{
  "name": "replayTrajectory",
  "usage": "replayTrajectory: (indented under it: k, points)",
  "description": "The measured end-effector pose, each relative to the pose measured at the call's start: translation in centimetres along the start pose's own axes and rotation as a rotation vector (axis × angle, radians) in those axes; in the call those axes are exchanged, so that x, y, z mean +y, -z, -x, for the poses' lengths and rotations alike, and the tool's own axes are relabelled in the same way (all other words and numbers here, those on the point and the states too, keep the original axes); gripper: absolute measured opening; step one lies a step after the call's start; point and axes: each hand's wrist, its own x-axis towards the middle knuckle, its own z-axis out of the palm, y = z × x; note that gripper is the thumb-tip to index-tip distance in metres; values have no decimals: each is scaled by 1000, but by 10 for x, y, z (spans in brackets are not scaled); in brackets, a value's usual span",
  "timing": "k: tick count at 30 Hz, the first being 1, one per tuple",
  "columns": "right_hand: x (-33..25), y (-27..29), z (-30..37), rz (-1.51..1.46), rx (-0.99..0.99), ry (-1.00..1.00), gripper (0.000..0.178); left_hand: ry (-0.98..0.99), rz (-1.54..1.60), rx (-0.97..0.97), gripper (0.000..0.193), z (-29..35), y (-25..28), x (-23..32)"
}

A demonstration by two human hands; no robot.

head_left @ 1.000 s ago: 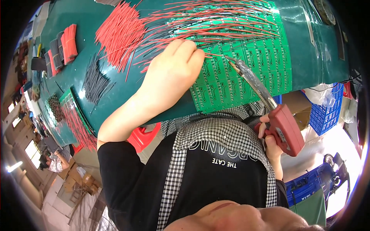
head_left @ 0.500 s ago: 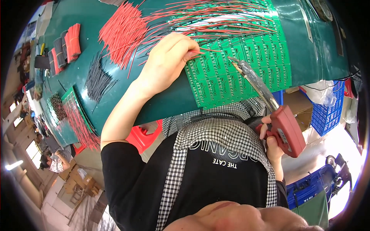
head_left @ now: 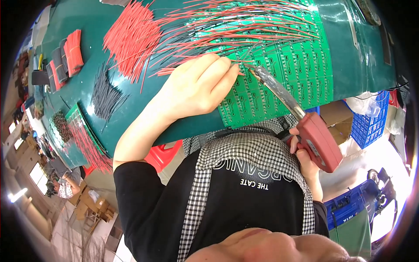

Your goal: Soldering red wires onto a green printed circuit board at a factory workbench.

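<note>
My left hand (head_left: 196,87) reaches over a green circuit board panel (head_left: 301,83), its fingers pinched together on thin red wire (head_left: 241,73). Much of that wire is hidden behind the fingers. My right hand (head_left: 305,159) is wrapped round the handle of a red soldering gun (head_left: 321,142). Its long metal barrel slants up and left, and the tip is on or just above the board, close beside my left fingertips. I cannot tell if it touches the wire. Many red and black wires (head_left: 244,37) lie across the far part of the panel.
A loose pile of red wires (head_left: 133,41) and a smaller pile of black wires (head_left: 106,97) lie left on the green table (head_left: 187,133). Beyond are tied wire bundles (head_left: 73,52) and another wired board (head_left: 89,135). A blue crate (head_left: 369,120) stands at the right, below the table.
My left hand has turned and moved right and nearer, bringing its fingertips beside the soldering tip. The soldering gun has shifted slightly left. The view has moved a little.
</note>
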Motion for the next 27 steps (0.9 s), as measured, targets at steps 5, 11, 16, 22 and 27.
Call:
replayTrajectory:
  k: [5, 11, 16, 22, 27]
  points:
    - [11, 8, 6, 171, 10, -7, 41, -14, -13, -6, 34, -2, 2, 1]
    - [23, 15, 8, 303, -3, 54, 49, 6, 13, -20, 34, 0, 3, 0]
    - [17, 10, 7, 163, 12, -9, 63, 8, 42, -24, 33, -2, 2, 0]
    - [10, 4, 5, -111, 15, -64, 77, 18, 69, -28, 33, -1, 2, -1]
    - [12, 3, 7, -168, 50, -27, 84, 19, 62, -37, 33, -1, 3, -1]
